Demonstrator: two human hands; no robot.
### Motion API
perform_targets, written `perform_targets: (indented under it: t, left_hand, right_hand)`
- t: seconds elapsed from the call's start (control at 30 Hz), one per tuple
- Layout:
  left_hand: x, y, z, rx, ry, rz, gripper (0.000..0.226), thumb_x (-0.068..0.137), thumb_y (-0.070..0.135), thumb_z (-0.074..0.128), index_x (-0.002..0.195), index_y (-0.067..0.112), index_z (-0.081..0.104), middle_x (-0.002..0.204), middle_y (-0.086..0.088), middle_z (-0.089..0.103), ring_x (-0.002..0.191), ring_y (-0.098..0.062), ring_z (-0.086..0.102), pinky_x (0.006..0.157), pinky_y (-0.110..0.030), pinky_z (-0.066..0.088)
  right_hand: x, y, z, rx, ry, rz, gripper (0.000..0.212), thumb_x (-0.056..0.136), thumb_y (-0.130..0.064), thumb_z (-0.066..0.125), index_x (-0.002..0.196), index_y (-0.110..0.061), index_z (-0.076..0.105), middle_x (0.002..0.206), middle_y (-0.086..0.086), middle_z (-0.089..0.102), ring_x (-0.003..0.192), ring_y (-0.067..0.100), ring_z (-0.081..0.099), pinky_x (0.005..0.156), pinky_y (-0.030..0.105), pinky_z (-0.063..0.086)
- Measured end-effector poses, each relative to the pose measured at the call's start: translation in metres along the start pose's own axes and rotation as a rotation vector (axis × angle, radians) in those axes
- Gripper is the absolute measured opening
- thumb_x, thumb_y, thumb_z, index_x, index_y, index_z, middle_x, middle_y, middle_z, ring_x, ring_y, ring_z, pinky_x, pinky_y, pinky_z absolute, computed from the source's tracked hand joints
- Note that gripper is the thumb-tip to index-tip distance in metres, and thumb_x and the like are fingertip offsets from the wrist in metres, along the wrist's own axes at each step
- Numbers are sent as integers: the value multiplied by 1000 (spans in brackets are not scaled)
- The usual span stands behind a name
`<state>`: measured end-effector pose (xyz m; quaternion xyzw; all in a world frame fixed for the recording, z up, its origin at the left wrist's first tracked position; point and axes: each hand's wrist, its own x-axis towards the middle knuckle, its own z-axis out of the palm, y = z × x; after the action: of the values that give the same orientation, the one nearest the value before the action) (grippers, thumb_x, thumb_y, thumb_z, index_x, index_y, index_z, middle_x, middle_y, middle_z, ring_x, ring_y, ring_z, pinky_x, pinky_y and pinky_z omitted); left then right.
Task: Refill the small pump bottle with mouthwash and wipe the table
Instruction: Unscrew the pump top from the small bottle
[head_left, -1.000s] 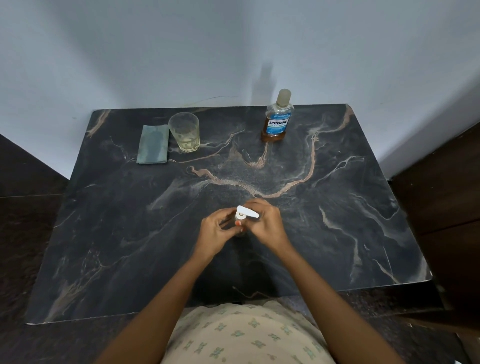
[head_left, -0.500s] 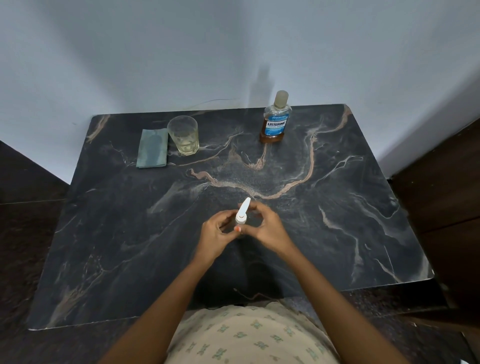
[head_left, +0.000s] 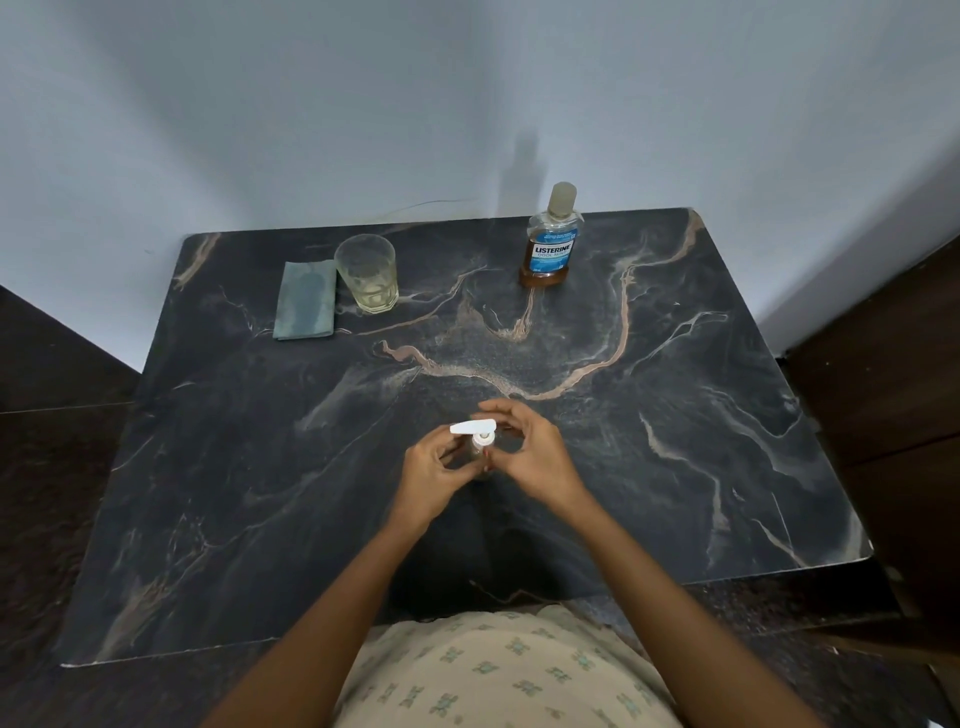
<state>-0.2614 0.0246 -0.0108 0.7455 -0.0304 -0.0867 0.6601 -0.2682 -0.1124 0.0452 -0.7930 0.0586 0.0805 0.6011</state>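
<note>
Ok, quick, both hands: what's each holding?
Left hand: grips the small clear pump bottle.
Right hand: curled about its white pump top; grip cannot be told.

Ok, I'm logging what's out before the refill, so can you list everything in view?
table: one, dark marble with tan veins, against the wall
cloth: one, grey-green, folded, far left of the table
glass: one, clear, a little yellowish liquid, just right of the cloth
mouthwash bottle: one, blue label, amber liquid low inside, capped, far edge
small pump bottle: one, clear with white pump, between the hands
wall: one, pale grey-blue, behind the table
left hand: one, grips the pump bottle's body
right hand: one, fingers curled round the pump's top
</note>
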Motion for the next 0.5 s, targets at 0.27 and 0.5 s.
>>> perform_targets:
  t: [0.27,0.5]
  left_hand:
    - [-1,0,-1,-29,4,0,49,66,-3,76,92,37,64,93,10,69,91,-5,66,76,-12,49]
    - [-1,-1,-1,10,-20,19,52,65,-5,76,99,32,61,100,7,65,95,0,63,82,-10,47]
  right_hand:
    - [2,2,3,-158,91,-82,23,66,0,76,86,-6,64,83,4,60,72,8,53,65,7,42]
    - [2,4,-9,-183,-52,-86,43,67,2,71,105,-16,66,103,-3,66,98,5,51,82,7,38]
